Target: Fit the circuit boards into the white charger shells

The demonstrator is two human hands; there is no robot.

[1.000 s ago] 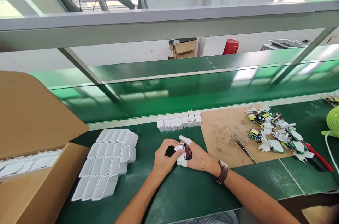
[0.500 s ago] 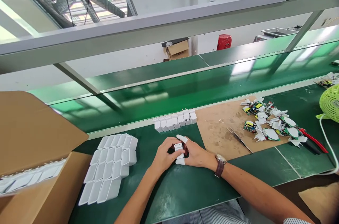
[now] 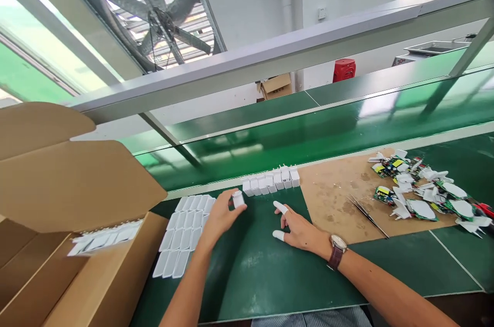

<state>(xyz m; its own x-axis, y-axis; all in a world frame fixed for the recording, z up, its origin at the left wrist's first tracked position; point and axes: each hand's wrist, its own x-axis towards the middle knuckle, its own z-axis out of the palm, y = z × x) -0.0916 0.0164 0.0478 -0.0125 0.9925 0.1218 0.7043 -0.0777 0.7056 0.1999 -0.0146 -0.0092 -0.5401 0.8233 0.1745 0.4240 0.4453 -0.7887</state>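
Between the thumb and fingers of my left hand point(image 3: 224, 213) is a small white plastic housing point(image 3: 238, 199), held just above the green table. My right hand point(image 3: 295, 226) is apart from it, with thumb and forefinger spread and white finger cots on both tips; nothing is in it. Past my hands stands a row of white housings point(image 3: 270, 181) with small prongs on top, along the table's far edge. Left of my left hand, rows of open white plastic shells point(image 3: 181, 234) sit side by side, partly covered by my forearm.
At far left stands an open cardboard box point(image 3: 116, 270) with white parts inside. A brown cardboard sheet point(image 3: 328, 198) on the right bears tweezers point(image 3: 368, 216) and a pile of circuit boards point(image 3: 420, 208) with white parts. Red-handled pliers point(image 3: 484, 208) lie at the right edge.
My hands have parted. The left one has carried the white housing up and left toward the standing row; my right hand has let go and opened. The view has turned left.
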